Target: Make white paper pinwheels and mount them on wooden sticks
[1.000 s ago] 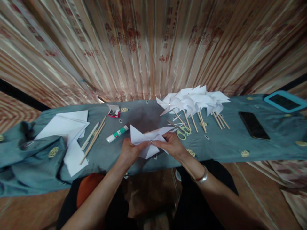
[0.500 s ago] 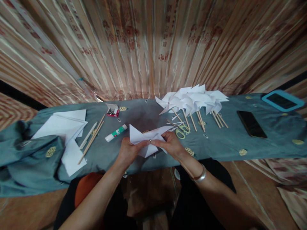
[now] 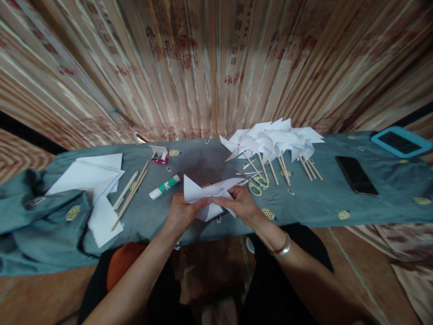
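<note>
Between my two hands is a white paper pinwheel (image 3: 194, 189), its blades folded in to the middle. My left hand (image 3: 181, 211) grips its left side, and my right hand (image 3: 244, 205) grips its right side. Both thumbs meet at the centre, by a small shiny pin head (image 3: 212, 197). My fingers beneath the paper are hidden. Just beyond my right hand lie scissors (image 3: 256, 185) with yellow-green handles. A glue stick (image 3: 164, 187) with a green label lies beyond my left hand.
Several finished pinwheels (image 3: 267, 140) on wooden sticks lie at the back right. A red box of pins (image 3: 159, 155), wooden sticks (image 3: 130, 196), a pencil-like white rod (image 3: 126, 190) and paper sheets (image 3: 81, 178) are leftward. A phone (image 3: 356, 175) and blue-framed tablet (image 3: 401, 141) lie right.
</note>
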